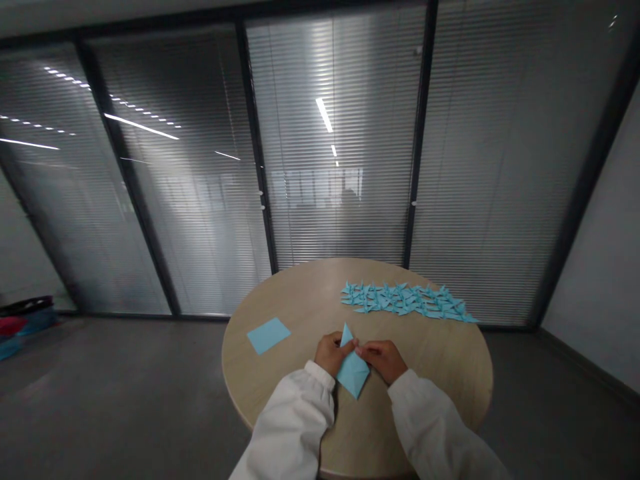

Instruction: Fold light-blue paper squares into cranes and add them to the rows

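Note:
Both my hands rest on a round wooden table point(280, 407), each pinching a partly folded light blue paper point(352, 371) shaped like a long diamond. My left hand point(331, 353) grips its left edge near the upper point, fingers closed. My right hand point(383, 359) presses the right edge with closed fingers. White sleeves cover both arms.
A flat square of blue paper point(269, 335) lies to the left on the table. Several finished blue folded paper figures point(407, 301) are spread in rows at the far right. Glass walls with blinds point(340, 167) stand behind the table. Coloured items point(23, 320) sit on the floor at the far left.

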`<state>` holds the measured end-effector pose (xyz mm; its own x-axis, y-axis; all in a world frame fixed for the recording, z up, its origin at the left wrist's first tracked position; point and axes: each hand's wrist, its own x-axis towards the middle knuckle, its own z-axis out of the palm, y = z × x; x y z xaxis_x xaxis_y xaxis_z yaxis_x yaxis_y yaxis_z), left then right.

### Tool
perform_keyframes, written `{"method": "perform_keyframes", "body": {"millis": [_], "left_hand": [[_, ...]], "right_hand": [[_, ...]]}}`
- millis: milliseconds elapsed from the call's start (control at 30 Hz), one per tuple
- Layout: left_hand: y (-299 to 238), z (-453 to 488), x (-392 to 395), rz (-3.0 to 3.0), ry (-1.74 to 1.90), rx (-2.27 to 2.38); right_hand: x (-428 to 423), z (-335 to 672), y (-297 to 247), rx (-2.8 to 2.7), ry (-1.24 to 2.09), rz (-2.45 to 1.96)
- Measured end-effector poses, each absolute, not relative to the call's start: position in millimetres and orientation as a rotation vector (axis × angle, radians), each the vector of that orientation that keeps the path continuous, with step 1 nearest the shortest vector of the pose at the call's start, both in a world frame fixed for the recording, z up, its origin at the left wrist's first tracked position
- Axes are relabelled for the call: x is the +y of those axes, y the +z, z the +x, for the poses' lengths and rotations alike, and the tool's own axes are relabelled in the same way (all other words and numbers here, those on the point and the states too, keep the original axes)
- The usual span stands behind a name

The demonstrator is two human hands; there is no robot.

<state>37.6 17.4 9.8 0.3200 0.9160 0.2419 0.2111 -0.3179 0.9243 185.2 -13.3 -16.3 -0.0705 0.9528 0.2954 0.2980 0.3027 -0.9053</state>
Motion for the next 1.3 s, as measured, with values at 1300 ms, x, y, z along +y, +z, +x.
{"method": "perform_keyframes", "body": {"millis": [1300], "left_hand": [[9.3,33.8,27.9,1.209,1.184,0.881]], "right_hand": [[-19.4,182.4,-5.4,-1.380,0.870,-1.115]]}}
